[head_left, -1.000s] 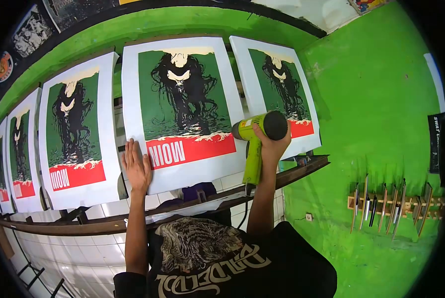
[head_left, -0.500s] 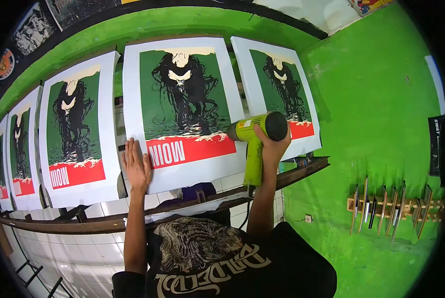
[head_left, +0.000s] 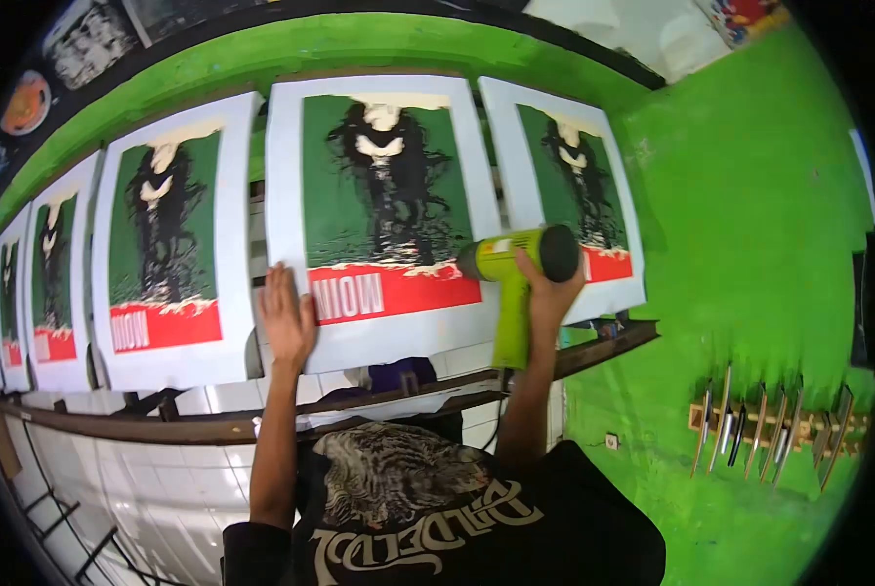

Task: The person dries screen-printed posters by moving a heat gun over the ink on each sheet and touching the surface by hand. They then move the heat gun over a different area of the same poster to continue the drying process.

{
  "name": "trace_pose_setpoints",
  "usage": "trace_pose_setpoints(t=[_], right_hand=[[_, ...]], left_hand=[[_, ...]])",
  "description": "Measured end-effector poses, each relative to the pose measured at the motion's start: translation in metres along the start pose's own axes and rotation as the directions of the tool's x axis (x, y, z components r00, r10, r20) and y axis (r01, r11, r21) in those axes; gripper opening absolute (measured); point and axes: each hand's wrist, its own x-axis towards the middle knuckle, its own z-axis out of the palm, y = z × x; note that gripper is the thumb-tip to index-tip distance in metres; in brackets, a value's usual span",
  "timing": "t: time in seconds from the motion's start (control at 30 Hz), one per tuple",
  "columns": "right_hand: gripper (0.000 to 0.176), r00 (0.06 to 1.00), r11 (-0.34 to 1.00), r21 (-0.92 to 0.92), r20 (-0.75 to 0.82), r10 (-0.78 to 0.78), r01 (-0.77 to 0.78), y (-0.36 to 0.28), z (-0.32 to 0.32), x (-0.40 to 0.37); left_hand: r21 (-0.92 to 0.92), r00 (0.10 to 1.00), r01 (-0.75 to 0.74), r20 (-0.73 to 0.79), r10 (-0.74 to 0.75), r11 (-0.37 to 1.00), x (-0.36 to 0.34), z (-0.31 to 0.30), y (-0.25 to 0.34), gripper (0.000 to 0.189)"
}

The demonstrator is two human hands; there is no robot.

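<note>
My right hand (head_left: 553,293) grips a lime-green heat gun (head_left: 512,293) with a dark rear end. Its nozzle points left, close over the red band of a printed poster (head_left: 389,195); whether it touches cannot be told. The poster shows a black long-haired figure on green above white lettering. My left hand (head_left: 289,317) lies flat at the poster's lower left edge, fingers stretched out. A cord (head_left: 497,425) hangs from the heat gun's handle.
Similar posters (head_left: 164,244) stand in a row to the left, and another poster (head_left: 574,176) is on the right. A dark metal rail (head_left: 193,430) runs below them. On the green wall (head_left: 730,244), a wooden rack (head_left: 765,422) holds several tools.
The whole view has shifted, so the posters and hands appear farther right. My right hand still holds the heat gun by the red band, and my left hand stays on the poster's edge.
</note>
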Motion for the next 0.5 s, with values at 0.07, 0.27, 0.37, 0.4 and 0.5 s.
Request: trace_pose_setpoints(t=[0.07,0.27,0.37,0.4,0.5], right_hand=[[0.065,1.000,0.999,-0.047,0.003,0.008,-0.008,0.006,-0.003,0.002],[0.060,0.998,0.998,0.057,0.066,0.011,-0.015,-0.014,0.002,0.002],[0.055,0.992,0.991,-0.098,0.093,-0.082,0.091,-0.017,0.010,-0.002],[0.053,0.986,0.962,-0.220,0.078,-0.147,0.161,-0.018,0.012,-0.004],[0.053,0.993,0.996,-0.061,0.104,-0.054,0.060,-0.020,0.010,-0.002]], left_hand=[[-0.027,1.000,0.012,-0.010,-0.013,1.000,0.000,0.000,0.001,0.058],[-0.044,0.999,0.024,-0.048,-0.026,0.999,-0.002,0.001,0.000,0.056],[-0.058,0.997,0.026,-0.074,-0.030,0.998,-0.002,-0.001,-0.001,0.056],[-0.071,0.996,0.018,-0.090,-0.025,0.997,-0.002,-0.002,-0.002,0.056],[-0.069,0.993,0.040,-0.105,-0.047,0.997,-0.003,-0.003,-0.002,0.055]])
